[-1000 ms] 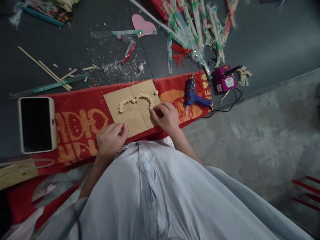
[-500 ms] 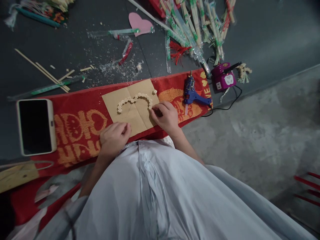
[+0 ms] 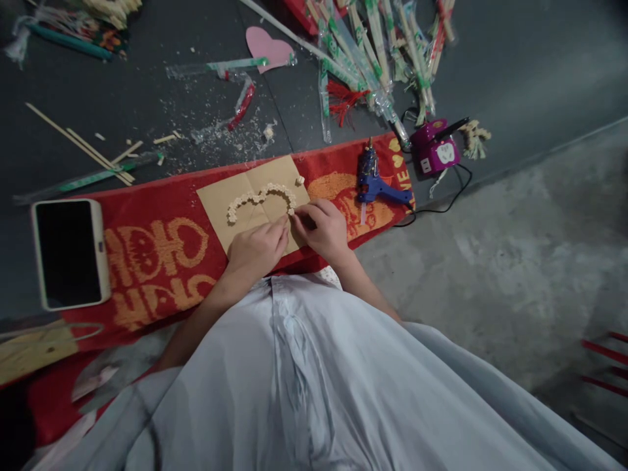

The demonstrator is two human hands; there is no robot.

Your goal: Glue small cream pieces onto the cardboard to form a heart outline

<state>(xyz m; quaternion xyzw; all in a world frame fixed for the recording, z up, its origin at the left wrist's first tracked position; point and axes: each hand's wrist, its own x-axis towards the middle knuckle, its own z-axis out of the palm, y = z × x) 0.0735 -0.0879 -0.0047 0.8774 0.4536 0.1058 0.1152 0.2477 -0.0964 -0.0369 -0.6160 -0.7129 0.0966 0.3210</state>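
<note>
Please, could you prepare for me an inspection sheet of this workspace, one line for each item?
Surface: dark table, with red towel along the near edge.
Job's things: pale beaded curve on creased brown paper; blue glue gun on the towel.
Clutter: thin sticks, wrapped chopsticks, pink heart, white crumbs.
Grip: left hand and right hand close together, fingertips near the curve's right end; whether they hold anything is unclear.
Cables: black cable loops between purple socket unit and glue gun.
Surroundings: grey floor; red slats at right.
</note>
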